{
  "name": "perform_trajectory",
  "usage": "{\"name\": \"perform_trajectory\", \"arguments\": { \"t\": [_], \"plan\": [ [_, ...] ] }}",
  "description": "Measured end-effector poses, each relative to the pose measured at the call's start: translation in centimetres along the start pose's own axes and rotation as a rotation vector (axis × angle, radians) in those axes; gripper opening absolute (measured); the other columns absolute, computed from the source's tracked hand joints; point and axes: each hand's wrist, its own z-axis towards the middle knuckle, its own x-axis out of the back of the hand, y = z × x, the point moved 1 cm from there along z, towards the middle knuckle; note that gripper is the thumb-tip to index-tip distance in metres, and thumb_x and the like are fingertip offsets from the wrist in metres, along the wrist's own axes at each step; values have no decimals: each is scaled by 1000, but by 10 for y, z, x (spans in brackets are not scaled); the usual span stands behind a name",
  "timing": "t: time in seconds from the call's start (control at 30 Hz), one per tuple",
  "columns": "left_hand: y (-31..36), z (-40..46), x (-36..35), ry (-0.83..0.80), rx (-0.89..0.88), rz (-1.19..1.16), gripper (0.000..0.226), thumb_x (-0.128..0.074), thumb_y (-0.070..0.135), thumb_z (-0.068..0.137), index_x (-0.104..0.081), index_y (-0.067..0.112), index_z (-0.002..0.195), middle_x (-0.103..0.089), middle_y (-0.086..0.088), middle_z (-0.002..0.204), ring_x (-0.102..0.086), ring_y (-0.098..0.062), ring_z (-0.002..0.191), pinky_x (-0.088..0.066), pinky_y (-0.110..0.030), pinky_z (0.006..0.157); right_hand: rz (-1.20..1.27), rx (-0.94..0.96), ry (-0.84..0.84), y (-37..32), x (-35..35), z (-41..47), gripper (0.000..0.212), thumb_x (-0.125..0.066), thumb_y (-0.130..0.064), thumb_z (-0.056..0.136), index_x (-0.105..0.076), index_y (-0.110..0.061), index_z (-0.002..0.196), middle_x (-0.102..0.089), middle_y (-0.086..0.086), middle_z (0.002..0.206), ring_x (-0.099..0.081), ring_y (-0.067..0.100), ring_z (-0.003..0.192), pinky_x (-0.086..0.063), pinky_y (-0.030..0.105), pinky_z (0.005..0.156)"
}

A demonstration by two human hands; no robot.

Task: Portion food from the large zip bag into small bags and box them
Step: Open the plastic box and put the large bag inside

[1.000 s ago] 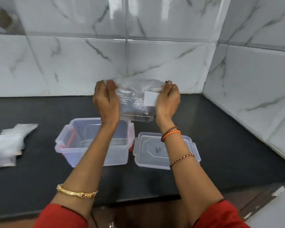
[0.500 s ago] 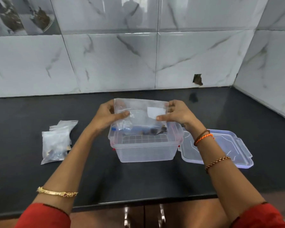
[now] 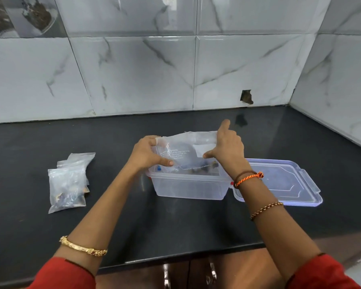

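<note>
Nearest the camera, two red sleeves (image 3: pixel 325 272) are showing at the bottom edge, with a gold bangle (image 3: pixel 82 247) sitting on the left forearm and cabinet handles (image 3: pixel 167 274) peeking out below the front lip of the black bench (image 3: pixel 175 230). Further in, the right forearm is wearing a beaded bracelet (image 3: pixel 266 210) and orange and brown threads (image 3: pixel 248 177) at the wrist.

At the bench's middle, a clear plastic box (image 3: pixel 188 187) is standing open, its lid (image 3: pixel 279 182) lying flat just beside it on the right. The large zip bag (image 3: pixel 186 151) is being held upright in the box's mouth, its lower part with dark food pieces sitting inside the box. The left hand (image 3: pixel 147 154) is gripping the bag's left edge, thumb across the front and fingers curled behind. The right hand (image 3: pixel 227 144) is pinching the bag's right edge, thumb on the front near a white label, with the index finger lifting free above the bag.

Well apart to the left, a small pile of filled small bags (image 3: pixel 68 184) is lying on the bench.

Beyond everything, marbled wall tiles (image 3: pixel 133 76) are rising, one with a broken hole (image 3: pixel 246 97) near the bench line.
</note>
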Motion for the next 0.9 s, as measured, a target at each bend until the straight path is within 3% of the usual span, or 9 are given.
{"name": "perform_trajectory", "arguments": {
  "t": [0.1,0.17,0.27,0.33,0.47,0.57,0.77,0.9],
  "plan": [
    [0,-5,12,-100,-22,-76,43,-84,8,58,-70,12,99,-53,1,130,-54,-22,114,-48,-32,89,-139,67,43,0,0,-2,92,-81,-28,68,-22,-10,138,-33,17,135,-60,35,101,-48,33,76],
    [1,-6,17,25,-26,-31,40,-86,13,57,-70,11,93,-58,-1,122,-58,-21,107,-50,-30,82,-280,143,59,3,0,-3,81,-78,-37,70,-32,-13,133,-33,12,134,-58,29,97,-43,28,69],
    [7,-6,14,206,-30,125,62,-88,24,54,-55,11,105,-57,-4,117,-58,-23,104,-50,-34,83,-362,205,55,10,-4,-1,75,-76,-43,70,-39,-15,129,-37,10,131,-43,27,113,-43,32,86],
    [14,-4,7,94,-56,178,83,-89,26,53,-44,14,122,-48,-4,130,-50,-24,116,-45,-37,93,-381,200,7,15,-8,1,77,-75,-46,70,-38,-13,130,-38,12,130,-39,29,117,-39,36,96],
    [23,4,-7,-130,-179,453,105,-89,27,53,-31,16,140,-32,-3,146,-36,-22,132,-31,-35,107,-230,142,-98,19,-13,4,75,-78,-37,70,-37,-8,124,-41,14,126,-44,30,114,-42,36,94],
    [17,14,-12,-130,-136,541,92,-83,36,61,-35,15,137,-42,-5,141,-43,-24,124,-37,-38,103,-111,130,-133,22,-12,6,72,-79,-32,70,-36,-7,122,-46,14,123,-48,29,111,-44,36,91],
    [7,10,0,71,-174,546,65,-81,36,65,-55,11,120,-60,-8,120,-57,-25,107,-47,-39,92,-92,207,-134,16,-15,4,69,-73,-42,75,-37,-7,122,-48,14,121,-49,29,108,-44,35,88],
    [4,5,3,95,-147,613,66,-79,39,67,-52,14,123,-59,-8,123,-55,-26,110,-46,-40,92,-106,248,-138,9,-18,4,73,-73,-41,74,-36,-5,125,-46,16,124,-48,30,111,-43,36,89]
  ]
}}
